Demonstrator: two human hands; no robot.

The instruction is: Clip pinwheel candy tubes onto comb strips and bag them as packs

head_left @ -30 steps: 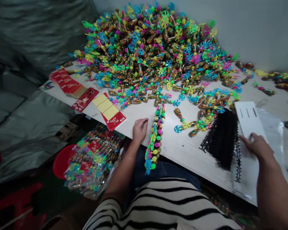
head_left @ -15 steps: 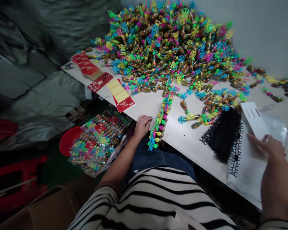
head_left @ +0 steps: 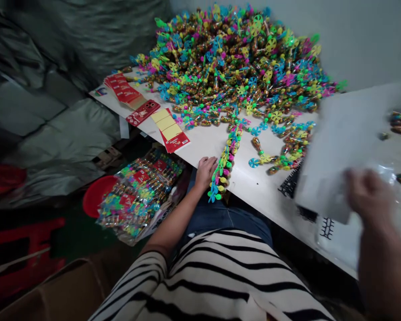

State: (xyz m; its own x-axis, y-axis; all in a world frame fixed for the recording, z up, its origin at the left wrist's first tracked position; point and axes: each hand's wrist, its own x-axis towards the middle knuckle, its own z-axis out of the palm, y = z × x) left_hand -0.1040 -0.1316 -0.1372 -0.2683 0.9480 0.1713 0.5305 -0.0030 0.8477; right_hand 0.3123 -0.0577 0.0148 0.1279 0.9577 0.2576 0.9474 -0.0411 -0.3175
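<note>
My left hand (head_left: 206,172) lies at the front edge of the table with its fingers stretched out, beside a tight row of small candy-filled bottles with fan tops (head_left: 225,167). The fingertips are at the row's left side; whether they press on it I cannot tell. In my right hand (head_left: 370,191), smeared by motion, is a flat white card (head_left: 341,147), raised over the table's right side. Under the card, black toothed plastic strips (head_left: 289,183) show only in part.
A large heap of the same fan-topped bottles (head_left: 240,67) covers the table's back. Red cards (head_left: 177,141) and a red phone (head_left: 143,112) lie at the left edge. Filled clear bags (head_left: 133,191) and a red basin (head_left: 96,196) are below, left. Several loose bottles (head_left: 280,162) lie right of the row.
My right hand has lifted the white card off the clear plastic, and it now hides most of the black strips. My left hand has shifted slightly right, closer to the row.
</note>
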